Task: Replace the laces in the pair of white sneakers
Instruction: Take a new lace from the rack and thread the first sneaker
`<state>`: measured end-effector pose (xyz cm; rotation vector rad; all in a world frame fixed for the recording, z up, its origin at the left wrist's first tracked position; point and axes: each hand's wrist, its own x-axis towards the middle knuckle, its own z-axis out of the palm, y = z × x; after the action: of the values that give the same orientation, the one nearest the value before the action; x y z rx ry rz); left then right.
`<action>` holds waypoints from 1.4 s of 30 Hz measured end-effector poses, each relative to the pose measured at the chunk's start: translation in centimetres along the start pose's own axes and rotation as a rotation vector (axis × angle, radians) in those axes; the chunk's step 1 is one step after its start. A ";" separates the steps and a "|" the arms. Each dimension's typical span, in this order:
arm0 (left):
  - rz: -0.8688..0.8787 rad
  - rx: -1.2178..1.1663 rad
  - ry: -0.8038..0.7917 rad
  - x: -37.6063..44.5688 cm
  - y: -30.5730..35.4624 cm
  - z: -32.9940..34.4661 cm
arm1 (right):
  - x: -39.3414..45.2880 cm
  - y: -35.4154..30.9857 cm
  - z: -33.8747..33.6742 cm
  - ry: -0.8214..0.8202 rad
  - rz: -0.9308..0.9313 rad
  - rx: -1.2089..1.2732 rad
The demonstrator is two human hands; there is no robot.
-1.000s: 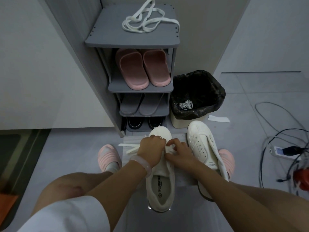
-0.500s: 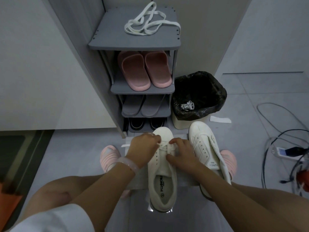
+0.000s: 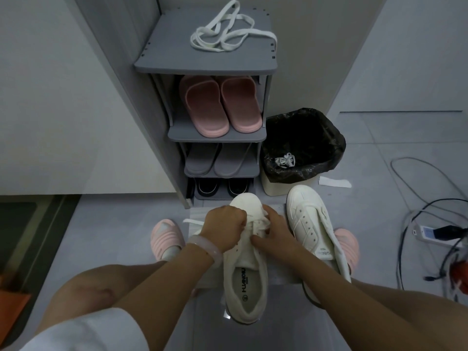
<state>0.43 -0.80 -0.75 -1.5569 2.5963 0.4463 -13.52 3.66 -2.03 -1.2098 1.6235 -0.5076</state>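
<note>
A white sneaker [image 3: 247, 277] stands on the floor in front of me, toe pointing away. My left hand [image 3: 224, 228] is curled over its eyelets and grips a white lace [image 3: 192, 221] whose end trails off to the left. My right hand [image 3: 273, 231] pinches the lace strands on the shoe's right side, near the toe. The second white sneaker [image 3: 311, 219] lies to the right with bare eyelets. A loose white lace [image 3: 228, 31] is heaped on top of the grey shoe rack [image 3: 202, 64].
The rack holds pink slippers [image 3: 219, 105], grey slippers and black shoes. A bin with a black liner [image 3: 304, 145] beside it contains a wad of lace. Cables and a power strip [image 3: 435, 233] lie at the right. My pink slippers [image 3: 167, 235] flank the sneakers.
Both hands have moved forward along the sneaker toward its toe, working the lace at the front eyelets. The camera view has shifted slightly.
</note>
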 end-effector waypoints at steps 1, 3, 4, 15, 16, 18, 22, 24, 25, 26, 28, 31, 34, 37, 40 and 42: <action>-0.014 -0.011 -0.003 -0.1 -0.5 -0.3 | 0.0 0.0 0.0 0.003 -0.003 0.015; -0.057 -0.045 -0.015 -0.4 -1.6 -0.9 | 0.0 -0.1 -0.1 0.010 -0.002 0.019; -0.081 -0.057 -0.025 -0.6 -2.1 -1.2 | -0.1 -0.2 -0.1 0.012 0.000 0.021; -0.160 -0.083 -0.345 -2.4 -6.4 -3.6 | -0.1 0.0 -0.2 -0.012 0.021 0.023; -0.144 -0.098 -0.369 -2.5 -6.5 -3.7 | -0.1 0.1 -0.1 -0.016 0.035 0.021; -0.094 -0.120 -0.386 -2.6 -6.4 -3.7 | -0.1 0.3 0.1 0.015 0.041 -0.018; 0.001 -0.170 -0.328 -2.3 -5.6 -3.5 | -0.3 0.3 0.5 0.200 -0.135 -0.276; 0.037 -0.190 -0.348 -2.2 -4.8 -3.0 | -0.3 0.0 0.6 0.227 -0.211 -0.374; 0.046 -0.192 -0.347 -2.1 -4.3 -2.6 | -0.2 -0.1 0.6 0.229 -0.232 -0.427; 0.049 -0.196 -0.329 -2.0 -3.8 -2.1 | -0.1 -0.2 0.6 0.225 -0.255 -0.509; 0.035 -0.213 -0.273 -1.8 -2.9 -1.2 | 0.2 -0.5 0.8 0.179 -0.308 -0.752; 0.012 -0.221 -0.206 -1.7 -2.0 -0.4 | 0.6 -0.7 1.1 0.139 -0.352 -0.932; 0.025 -0.236 -0.154 -1.7 -1.8 0.0 | 1.2 -1.2 0.5 0.205 -0.246 -0.615; 0.021 -0.238 -0.151 -1.8 -1.8 0.0 | 1.8 -1.7 -0.4 0.085 -0.106 -0.162; 0.002 -0.219 -0.134 -1.8 -1.7 -0.1 | 1.9 -2.1 -0.9 0.018 -0.011 0.013; -0.002 -0.191 -0.118 -1.8 -1.6 -0.1 | 1.9 -2.0 -1.1 -0.005 0.055 0.111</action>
<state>2.70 -0.05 -0.55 -1.5344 2.5264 0.7819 -13.54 0.96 -0.94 -1.0810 1.5984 -0.5523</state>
